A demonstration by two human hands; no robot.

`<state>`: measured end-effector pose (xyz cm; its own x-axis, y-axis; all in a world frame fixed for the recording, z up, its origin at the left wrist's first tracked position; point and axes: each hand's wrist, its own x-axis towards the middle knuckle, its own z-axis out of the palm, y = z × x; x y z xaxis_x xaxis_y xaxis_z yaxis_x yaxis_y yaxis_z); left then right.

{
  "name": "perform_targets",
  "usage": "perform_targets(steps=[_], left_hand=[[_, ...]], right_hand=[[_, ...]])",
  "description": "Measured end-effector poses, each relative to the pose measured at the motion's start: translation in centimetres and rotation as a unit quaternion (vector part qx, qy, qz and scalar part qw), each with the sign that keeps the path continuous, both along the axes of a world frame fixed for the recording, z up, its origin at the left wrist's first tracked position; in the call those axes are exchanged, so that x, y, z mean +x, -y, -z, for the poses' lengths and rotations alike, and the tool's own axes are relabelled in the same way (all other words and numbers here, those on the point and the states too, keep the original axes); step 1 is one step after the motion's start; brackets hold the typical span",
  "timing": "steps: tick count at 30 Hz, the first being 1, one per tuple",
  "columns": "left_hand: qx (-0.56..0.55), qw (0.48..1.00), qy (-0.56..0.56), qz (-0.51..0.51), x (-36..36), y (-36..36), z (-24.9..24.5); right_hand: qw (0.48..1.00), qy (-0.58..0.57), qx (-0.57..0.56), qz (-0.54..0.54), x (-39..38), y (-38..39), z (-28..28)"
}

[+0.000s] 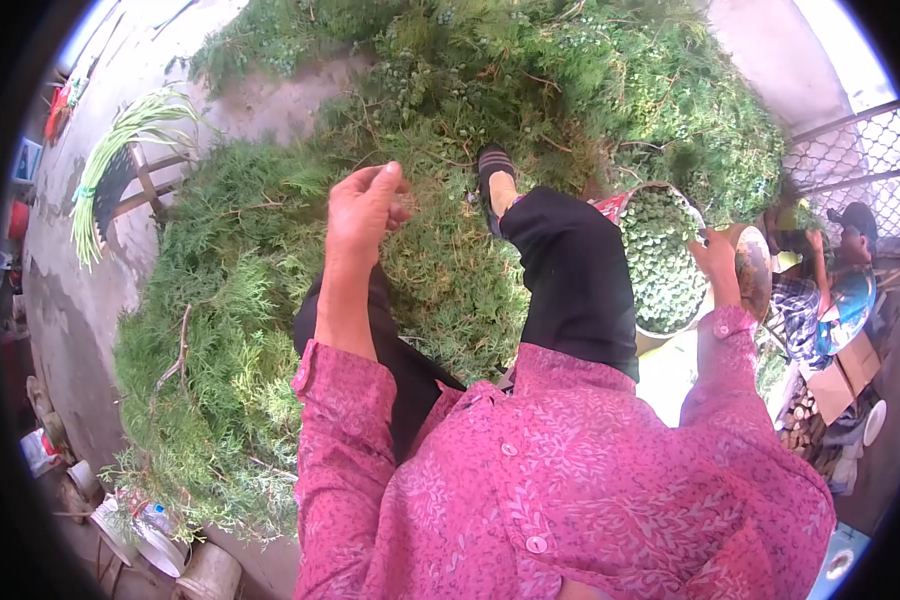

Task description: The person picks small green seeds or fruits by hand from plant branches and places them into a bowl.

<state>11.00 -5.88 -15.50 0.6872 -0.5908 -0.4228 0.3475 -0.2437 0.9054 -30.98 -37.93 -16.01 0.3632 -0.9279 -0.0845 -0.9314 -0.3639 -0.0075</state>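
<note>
Above the cut evergreen branches, my left hand is raised with its fingers curled in and the thumb against them; whether anything small is inside is hidden. My right hand is at the right rim of a bucket filled with green cones or berries. Its fingers are pressed together, with a small dark thing at their tips that is too small to name.
A bundle of long green stems lies over a small frame at the left. Beside the bucket is a round container. Another person sits at the right near a wire fence. White tubs stand lower left.
</note>
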Motion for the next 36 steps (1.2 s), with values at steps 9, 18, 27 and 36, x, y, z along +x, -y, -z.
perform_targets(steps=[9, 18, 27, 36], left_hand=[[-0.238, 0.968, 0.029, -0.068, 2.9, 1.4, -6.6], [-0.207, 0.954, -0.056, -0.207, 7.9, 1.9, -4.5], [-0.199, 0.959, -0.103, -0.175, 9.4, 4.3, -2.8], [-0.268, 0.936, -0.154, -0.169, 12.9, 6.3, -2.1]], right_hand=[[0.964, 0.070, 0.121, -0.225, 21.0, -2.2, -2.6], [0.777, -0.097, 0.321, -0.533, 35.4, -7.2, 24.2], [0.893, -0.175, 0.392, -0.139, 35.0, -13.4, 28.8], [0.749, -0.272, 0.542, -0.265, 31.4, -25.2, 23.5]])
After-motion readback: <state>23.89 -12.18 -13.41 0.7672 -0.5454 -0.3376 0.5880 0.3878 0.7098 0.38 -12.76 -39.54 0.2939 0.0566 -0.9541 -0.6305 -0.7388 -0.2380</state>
